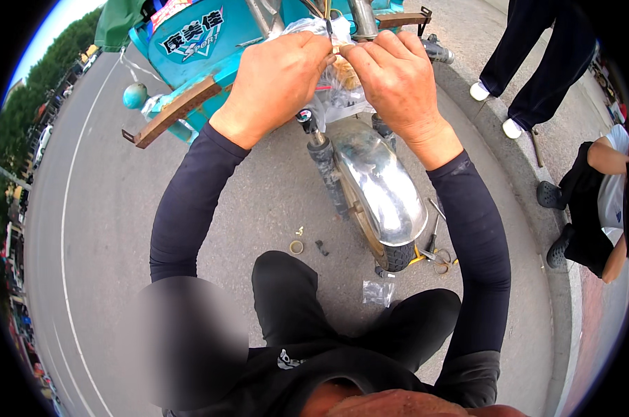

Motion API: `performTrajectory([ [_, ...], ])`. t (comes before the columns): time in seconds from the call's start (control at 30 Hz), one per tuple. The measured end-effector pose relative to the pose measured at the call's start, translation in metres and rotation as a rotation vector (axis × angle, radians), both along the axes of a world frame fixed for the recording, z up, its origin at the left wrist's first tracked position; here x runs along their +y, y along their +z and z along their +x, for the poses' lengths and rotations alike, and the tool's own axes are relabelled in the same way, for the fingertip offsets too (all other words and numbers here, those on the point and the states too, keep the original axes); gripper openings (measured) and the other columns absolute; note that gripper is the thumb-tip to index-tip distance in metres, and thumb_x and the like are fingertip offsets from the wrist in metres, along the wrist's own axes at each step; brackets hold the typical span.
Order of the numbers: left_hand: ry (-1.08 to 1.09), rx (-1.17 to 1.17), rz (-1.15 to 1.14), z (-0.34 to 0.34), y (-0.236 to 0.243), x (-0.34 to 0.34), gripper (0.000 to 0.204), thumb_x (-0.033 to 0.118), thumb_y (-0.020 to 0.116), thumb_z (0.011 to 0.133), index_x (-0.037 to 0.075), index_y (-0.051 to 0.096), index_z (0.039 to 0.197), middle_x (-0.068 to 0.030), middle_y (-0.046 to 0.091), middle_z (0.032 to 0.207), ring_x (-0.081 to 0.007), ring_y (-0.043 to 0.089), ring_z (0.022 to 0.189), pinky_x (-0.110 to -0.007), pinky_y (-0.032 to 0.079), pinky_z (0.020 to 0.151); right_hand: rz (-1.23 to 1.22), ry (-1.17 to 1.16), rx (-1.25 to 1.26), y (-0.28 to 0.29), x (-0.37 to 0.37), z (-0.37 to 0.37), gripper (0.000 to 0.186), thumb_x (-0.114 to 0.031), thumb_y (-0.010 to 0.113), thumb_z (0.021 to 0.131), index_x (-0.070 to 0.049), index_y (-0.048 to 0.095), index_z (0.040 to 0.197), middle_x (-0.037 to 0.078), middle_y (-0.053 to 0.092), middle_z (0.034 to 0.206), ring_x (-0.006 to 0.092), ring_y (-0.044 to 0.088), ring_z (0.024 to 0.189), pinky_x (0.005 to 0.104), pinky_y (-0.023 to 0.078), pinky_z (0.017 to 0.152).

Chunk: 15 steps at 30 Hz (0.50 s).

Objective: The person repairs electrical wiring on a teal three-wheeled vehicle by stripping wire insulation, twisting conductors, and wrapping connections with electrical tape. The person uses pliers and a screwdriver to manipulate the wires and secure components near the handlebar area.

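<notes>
At the top centre, my left hand (276,83) has its fingers closed on thin wires (326,17) that hang down over a plastic bag (339,97). My right hand (398,83) pinches at the same point, its fingertips almost meeting the left ones; the exact piece between them is mostly hidden. Around them is the turquoise front of a vehicle (154,62) with a rusty bracket (168,118). Below hangs the front fork (321,160) with a silver mudguard (387,187) over the tyre (398,257).
Scissors (443,260), tools (431,240), a tape roll (296,247) and a plastic packet (378,293) lie on the pavement. Along the right kerb (558,292), one person stands in dark trousers (551,69) and another sits (599,201). Parked cars line the far left.
</notes>
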<state>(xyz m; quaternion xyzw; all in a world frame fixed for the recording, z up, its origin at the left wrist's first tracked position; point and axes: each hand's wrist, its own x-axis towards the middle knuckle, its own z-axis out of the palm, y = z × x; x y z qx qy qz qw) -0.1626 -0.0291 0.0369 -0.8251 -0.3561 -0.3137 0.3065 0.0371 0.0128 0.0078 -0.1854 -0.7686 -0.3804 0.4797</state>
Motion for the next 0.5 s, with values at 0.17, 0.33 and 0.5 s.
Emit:
performTrajectory([
  [0.17, -0.042, -0.293, -0.541, 0.014, 0.010, 0.001, 0.021, 0.022, 0.059, 0.098, 0.003, 0.065, 0.091, -0.0086, 0.064, 0.075, -0.0218, 0.059, 0.060, -0.034, 0.045, 0.055, -0.018, 0.013, 0.039, -0.004, 0.002, 0.012, 0.011, -0.017, 0.070, 0.083, -0.011, 0.061, 0.083, 0.000, 0.058, 0.072, 0.0183, 0.058, 0.076, 0.0342, 0.044, 0.072],
  [0.33, -0.127, -0.913, -1.228, 0.037, 0.015, -0.012, 0.028, 0.024, 0.052, 0.102, 0.000, 0.064, 0.094, -0.0004, 0.059, 0.073, -0.0063, 0.045, 0.051, -0.023, 0.034, 0.044, -0.388, 0.065, 0.108, -0.006, -0.026, 0.027, 0.008, -0.012, 0.070, 0.087, -0.007, 0.066, 0.092, 0.008, 0.067, 0.078, 0.0261, 0.064, 0.073, 0.0387, 0.049, 0.067],
  [0.5, -0.190, -1.152, -1.351, 0.053, 0.007, -0.015, 0.024, 0.024, 0.050, 0.103, 0.002, 0.061, 0.098, -0.0005, 0.055, 0.073, -0.0047, 0.040, 0.049, -0.021, 0.028, 0.039, -0.884, 0.097, 0.261, 0.001, -0.051, 0.035, 0.015, -0.016, 0.064, 0.089, -0.002, 0.066, 0.087, 0.016, 0.068, 0.073, 0.0369, 0.068, 0.073, 0.0491, 0.052, 0.067],
])
